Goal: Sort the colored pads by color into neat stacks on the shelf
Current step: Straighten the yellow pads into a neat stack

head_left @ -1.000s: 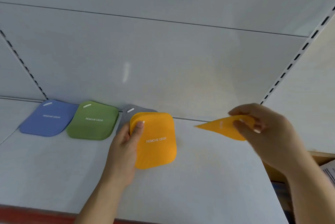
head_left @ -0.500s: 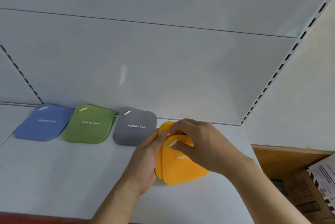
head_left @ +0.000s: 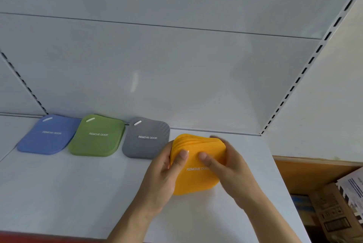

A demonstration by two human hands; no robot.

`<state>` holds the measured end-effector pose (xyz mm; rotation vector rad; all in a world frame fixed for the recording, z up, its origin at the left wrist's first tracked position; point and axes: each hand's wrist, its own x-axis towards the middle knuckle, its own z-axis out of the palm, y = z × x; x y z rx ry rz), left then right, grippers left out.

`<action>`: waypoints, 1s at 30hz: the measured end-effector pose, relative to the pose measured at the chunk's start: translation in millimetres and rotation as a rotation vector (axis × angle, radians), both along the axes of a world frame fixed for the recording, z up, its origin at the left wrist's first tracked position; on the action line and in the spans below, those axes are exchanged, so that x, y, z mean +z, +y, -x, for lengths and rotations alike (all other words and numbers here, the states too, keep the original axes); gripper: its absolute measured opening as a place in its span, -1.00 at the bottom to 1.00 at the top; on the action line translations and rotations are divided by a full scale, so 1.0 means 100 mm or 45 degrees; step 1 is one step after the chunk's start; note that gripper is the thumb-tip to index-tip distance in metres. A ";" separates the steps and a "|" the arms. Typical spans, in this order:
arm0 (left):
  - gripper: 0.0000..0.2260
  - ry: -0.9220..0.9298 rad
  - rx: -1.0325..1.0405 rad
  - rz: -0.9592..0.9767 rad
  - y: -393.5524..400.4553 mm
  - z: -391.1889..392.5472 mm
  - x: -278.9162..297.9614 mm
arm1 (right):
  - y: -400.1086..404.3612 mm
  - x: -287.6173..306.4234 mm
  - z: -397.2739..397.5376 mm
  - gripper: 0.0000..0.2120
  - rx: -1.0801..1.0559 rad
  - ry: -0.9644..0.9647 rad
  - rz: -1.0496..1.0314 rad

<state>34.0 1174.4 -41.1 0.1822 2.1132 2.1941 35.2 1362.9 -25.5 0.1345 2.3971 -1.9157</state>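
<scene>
A stack of several orange pads (head_left: 194, 181) is tilted up off the white shelf (head_left: 59, 193), gripped between both hands. My left hand (head_left: 163, 174) holds its left edge with the thumb on the top pad. My right hand (head_left: 229, 166) holds the right edge, thumb also on top. To the left, along the back wall, lie a grey pad stack (head_left: 146, 138), a green pad stack (head_left: 98, 135) and a blue pad stack (head_left: 49, 134), each printed "REMOVE ODOR".
The shelf's back panel (head_left: 176, 77) rises right behind the pads. A slotted upright (head_left: 306, 67) marks the shelf's right end. Beyond it, lower right, stand cardboard boxes (head_left: 334, 213). A red strip runs along the shelf's front edge (head_left: 39, 237).
My right hand brought a single orange pad from the right onto the orange stack. Both hands now grip the stack together, a little right of where it was.
</scene>
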 end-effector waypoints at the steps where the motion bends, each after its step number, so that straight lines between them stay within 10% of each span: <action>1: -0.74 0.035 -0.029 0.028 0.01 -0.01 0.01 | 0.04 -0.02 -0.03 -0.48 -0.004 -0.007 0.112; 6: -0.67 0.196 -0.171 0.103 -0.02 0.05 0.07 | 0.08 0.04 -0.15 -0.89 -0.166 0.418 -0.035; 30: -0.71 -0.044 0.097 0.082 0.30 0.00 -0.05 | 0.07 -0.49 -0.16 -0.65 -0.259 0.404 -0.104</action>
